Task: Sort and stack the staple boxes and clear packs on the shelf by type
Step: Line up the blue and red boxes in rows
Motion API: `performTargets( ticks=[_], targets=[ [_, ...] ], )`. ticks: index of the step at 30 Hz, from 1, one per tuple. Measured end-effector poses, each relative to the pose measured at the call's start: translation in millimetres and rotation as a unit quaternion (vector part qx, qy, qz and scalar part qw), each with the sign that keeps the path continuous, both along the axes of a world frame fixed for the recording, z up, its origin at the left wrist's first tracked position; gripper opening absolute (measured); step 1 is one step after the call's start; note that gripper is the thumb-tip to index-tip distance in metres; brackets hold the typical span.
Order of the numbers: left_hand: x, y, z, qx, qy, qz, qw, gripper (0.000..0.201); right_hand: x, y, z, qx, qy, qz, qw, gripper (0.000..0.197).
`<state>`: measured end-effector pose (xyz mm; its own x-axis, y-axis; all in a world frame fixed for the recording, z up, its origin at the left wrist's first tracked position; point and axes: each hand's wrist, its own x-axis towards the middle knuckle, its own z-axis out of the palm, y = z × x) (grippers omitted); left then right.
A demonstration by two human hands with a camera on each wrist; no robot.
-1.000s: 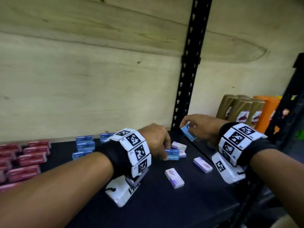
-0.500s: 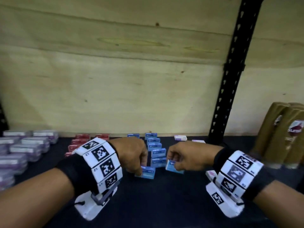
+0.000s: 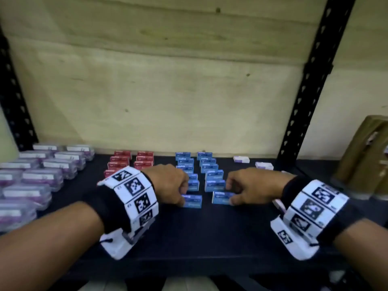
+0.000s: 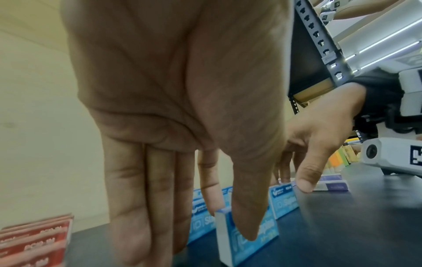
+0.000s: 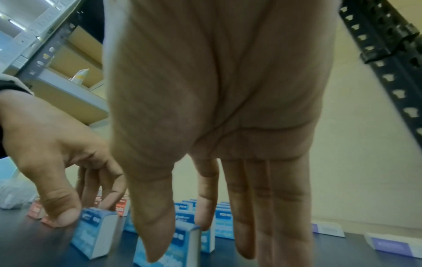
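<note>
both hands are low centre of the head view, each pinching one blue box at the front end of the two blue rows. left hand has thumb on the near face and fingers behind its blue box; right hand holds the other box the same way, thumb front, fingers back. both boxes stand on edge on the shelf, just in front of the blue rows.

sorted so far: red boxes left of the blues, clear packs at far left of frame. a few purple boxes lie loose at right, near the upright, apart from any group.

risks, imo: boxes are narrow and stand on edge, so letting go while tilted could tip one back into its row and knock the rest over domino-style. the fingers sit behind each box, v close to the next one, so pulling out carelessly could drag or nudge it. the wrist rigs hang low and could sweep the red boxes or the purple ones on the way out. can't tell if the boxes are squared to the rows.
</note>
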<state>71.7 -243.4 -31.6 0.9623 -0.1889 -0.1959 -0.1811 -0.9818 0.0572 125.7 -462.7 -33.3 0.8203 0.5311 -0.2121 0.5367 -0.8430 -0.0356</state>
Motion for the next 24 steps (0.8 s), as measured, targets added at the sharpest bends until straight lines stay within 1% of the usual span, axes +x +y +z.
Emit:
performTargets(
  ticks=[3,7,10,14,17,21,24],
  targets=[
    [-2,1,-1,0.016,0.022,-0.003,1.0,0.022,-1,-8,-1,-0.009,0.018,-0.031,0.999,0.033],
    [8,1,-7,0.045,0.015,-0.02,0.999,0.021,5,-19,-12,0.036,0.023,-0.032,0.999,0.032],
    [15,-1,-3,0.045,0.026,-0.025,0.998,0.021,9,-20,-9,0.053,0.033,-0.029,0.998,0.03],
    [22,-2,-3,0.058,0.027,-0.035,0.997,0.025,10,-13,-2,0.028,0.066,-0.02,0.997,0.027],
    [23,-4,-4,0.064,0.025,-0.045,0.997,0.027,10,-8,-1,0.004,0.054,-0.015,0.998,0.024],
    [21,-7,-3,0.07,0.023,-0.053,0.996,0.026,11,-6,-2,0.001,0.046,-0.014,0.999,0.018],
    [20,-7,-1,0.066,0.027,-0.055,0.996,0.025,10,-3,-1,-0.003,0.049,-0.01,0.999,0.017]
  ],
)
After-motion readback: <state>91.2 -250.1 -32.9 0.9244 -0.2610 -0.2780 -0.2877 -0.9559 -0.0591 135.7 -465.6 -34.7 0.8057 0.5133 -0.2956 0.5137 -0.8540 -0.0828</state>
